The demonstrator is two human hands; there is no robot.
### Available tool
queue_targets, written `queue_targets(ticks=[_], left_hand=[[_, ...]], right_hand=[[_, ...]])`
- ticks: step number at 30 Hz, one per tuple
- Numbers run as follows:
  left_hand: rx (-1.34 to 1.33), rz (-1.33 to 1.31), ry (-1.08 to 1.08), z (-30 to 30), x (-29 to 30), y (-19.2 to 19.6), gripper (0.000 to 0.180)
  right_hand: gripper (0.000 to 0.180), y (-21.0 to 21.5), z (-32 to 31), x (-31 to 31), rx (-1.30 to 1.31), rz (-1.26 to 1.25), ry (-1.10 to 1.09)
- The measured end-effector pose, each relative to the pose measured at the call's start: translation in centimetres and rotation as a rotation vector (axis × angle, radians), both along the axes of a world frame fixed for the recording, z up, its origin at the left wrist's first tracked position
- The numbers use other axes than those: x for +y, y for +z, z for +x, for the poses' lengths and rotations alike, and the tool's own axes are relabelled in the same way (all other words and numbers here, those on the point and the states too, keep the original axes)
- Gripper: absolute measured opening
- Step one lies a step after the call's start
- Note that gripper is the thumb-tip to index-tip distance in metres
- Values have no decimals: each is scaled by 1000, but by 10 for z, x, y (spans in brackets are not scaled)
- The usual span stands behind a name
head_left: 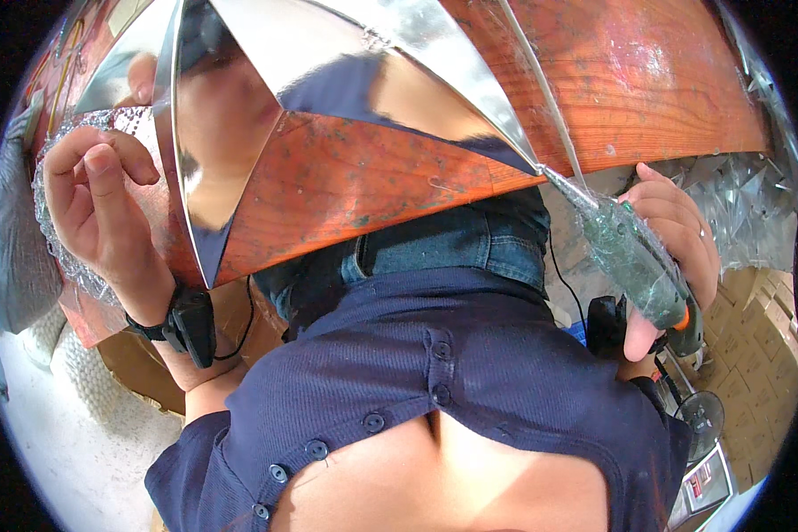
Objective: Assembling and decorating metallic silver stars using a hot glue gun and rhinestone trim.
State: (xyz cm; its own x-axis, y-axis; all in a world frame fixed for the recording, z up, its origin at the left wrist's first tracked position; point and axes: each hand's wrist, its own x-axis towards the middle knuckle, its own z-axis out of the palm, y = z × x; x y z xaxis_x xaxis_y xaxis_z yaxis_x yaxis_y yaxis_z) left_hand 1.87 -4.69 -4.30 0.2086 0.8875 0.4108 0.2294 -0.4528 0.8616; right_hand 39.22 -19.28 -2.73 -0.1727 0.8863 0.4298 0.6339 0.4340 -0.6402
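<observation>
On the reddish wooden table lies a large faceted piece with mirror-like silver faces point(226, 146) and long pointed tips. My right hand point(687, 226) is wrapped round a dark green glue gun point(625, 257) with an orange part at its rear. The gun's metal nozzle meets or nearly meets the mirrored piece's right-hand tip; whether they touch is hard to tell. To the left of the mirrored piece, my left hand point(102, 199) is raised with its fingers loosely bent. The thumb stands apart from the forefinger, and nothing shows between them.
The red wooden table point(355, 168) ends in front of my waist. A thin pale strip point(541, 80) crosses it near the nozzle. Clear plastic wrap point(80, 257) lies behind my left hand. Shiny pointed pieces point(745, 213) are at the right, above stacked brown boxes point(758, 355).
</observation>
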Motion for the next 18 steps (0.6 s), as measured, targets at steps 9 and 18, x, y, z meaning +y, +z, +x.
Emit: queue_targets(ticks=[9, 18], left_hand=[[59, -19, 21, 5, -3, 3, 11], [65, -29, 1, 7, -4, 4, 10]], right_hand=[[70, 2, -2, 4, 29, -4, 80], [78, 4, 0, -1, -19, -29, 89]])
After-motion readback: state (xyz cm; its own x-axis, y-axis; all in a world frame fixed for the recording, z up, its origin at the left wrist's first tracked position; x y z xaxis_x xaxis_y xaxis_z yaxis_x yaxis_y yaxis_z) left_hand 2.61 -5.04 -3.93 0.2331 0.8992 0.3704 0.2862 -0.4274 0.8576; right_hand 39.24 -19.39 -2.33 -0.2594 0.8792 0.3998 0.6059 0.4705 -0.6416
